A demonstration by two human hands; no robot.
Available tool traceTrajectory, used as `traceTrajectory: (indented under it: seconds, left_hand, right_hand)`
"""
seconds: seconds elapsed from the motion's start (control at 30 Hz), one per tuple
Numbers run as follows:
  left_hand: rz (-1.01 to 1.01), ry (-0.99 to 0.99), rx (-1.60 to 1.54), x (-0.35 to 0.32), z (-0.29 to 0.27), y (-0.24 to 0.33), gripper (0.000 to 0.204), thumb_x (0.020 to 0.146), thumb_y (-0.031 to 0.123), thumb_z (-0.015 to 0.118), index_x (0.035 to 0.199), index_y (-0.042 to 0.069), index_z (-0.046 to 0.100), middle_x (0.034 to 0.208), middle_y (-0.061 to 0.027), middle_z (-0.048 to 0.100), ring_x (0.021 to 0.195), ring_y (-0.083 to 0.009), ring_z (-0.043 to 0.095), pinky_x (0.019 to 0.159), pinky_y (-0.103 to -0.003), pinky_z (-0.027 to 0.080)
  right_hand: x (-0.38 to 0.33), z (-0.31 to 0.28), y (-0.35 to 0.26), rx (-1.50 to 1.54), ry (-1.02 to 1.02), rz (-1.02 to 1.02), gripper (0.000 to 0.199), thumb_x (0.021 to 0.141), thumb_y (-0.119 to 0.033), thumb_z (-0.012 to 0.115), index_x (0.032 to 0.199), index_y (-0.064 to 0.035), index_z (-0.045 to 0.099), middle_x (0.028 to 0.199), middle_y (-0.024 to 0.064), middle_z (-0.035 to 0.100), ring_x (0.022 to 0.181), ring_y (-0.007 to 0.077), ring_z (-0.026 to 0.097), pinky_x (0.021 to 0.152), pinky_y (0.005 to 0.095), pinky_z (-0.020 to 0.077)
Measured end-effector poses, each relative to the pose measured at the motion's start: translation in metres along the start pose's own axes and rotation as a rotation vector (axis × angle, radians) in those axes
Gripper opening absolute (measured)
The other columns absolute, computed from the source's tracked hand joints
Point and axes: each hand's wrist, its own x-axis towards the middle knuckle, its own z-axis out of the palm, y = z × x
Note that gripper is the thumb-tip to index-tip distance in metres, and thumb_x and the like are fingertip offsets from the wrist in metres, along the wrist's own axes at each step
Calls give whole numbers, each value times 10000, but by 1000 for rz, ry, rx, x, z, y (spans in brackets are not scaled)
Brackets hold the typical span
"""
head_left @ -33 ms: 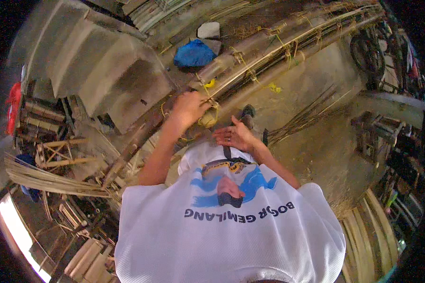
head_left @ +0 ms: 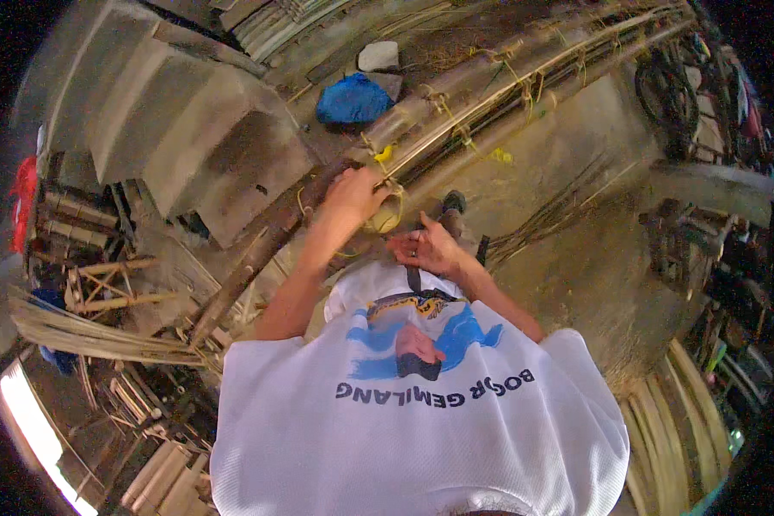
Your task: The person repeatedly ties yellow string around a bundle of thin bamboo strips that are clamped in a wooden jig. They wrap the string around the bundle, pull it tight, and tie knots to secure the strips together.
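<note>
A long bundle of bamboo poles (head_left: pixel 525 82) runs from lower left to upper right, tied at several spots with yellow cord (head_left: pixel 383 155). My left hand (head_left: pixel 353 193) is closed over the top of a dark pole (head_left: pixel 258 249) where the bundle ends. A loop of pale cord (head_left: pixel 390 217) hangs just below it. My right hand (head_left: pixel 430 248), with a ring on one finger, has its fingertips drawn together at that loop. A dark strap (head_left: pixel 414 277) hangs beneath it. My white printed shirt fills the lower view.
A blue bag (head_left: pixel 353 99) and a grey stone (head_left: pixel 378 56) lie beyond the poles. Grey slabs (head_left: pixel 172 129) lean at the left above split bamboo strips (head_left: pixel 77 335). Thin sticks (head_left: pixel 550 219) lie on the dirt floor. A bicycle wheel (head_left: pixel 662 86) stands far right, curved strips (head_left: pixel 671 421) lower right.
</note>
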Motion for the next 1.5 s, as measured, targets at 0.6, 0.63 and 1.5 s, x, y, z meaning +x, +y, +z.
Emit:
traceTrajectory:
  seconds: [0.6, 0.63, 1.5]
  left_hand:
    - [232, 249, -708, 30, 100, -54, 247, 820, 153, 618, 1022, 13, 646, 1040, -232, 623, 1042, -362, 564, 889, -434, 449]
    - [232, 200, -660, 41, 120, -72, 278, 814, 146, 616, 1055, 8, 636, 1073, -237, 615, 1073, -358, 551, 914, -427, 442]
    - [166, 35, -1099, 21, -29, -5, 325, 933, 279, 588, 775, -2, 636, 835, -73, 676, 759, -177, 651, 775, -319, 517]
  right_hand:
    - [31, 216, -30, -1656, 463, -1458, 211, 953, -228, 498, 930, -24, 545, 774, 127, 603, 695, 312, 597, 700, 376, 505]
    - [43, 225, -40, -1893, 297, -1292, 254, 950, -265, 507, 910, -21, 566, 739, 151, 602, 691, 332, 606, 694, 379, 501]
    - [26, 6, -16, 671, 105, -1091, 136, 957, -57, 477, 825, -36, 456, 669, 40, 454, 585, 148, 417, 700, 299, 510]
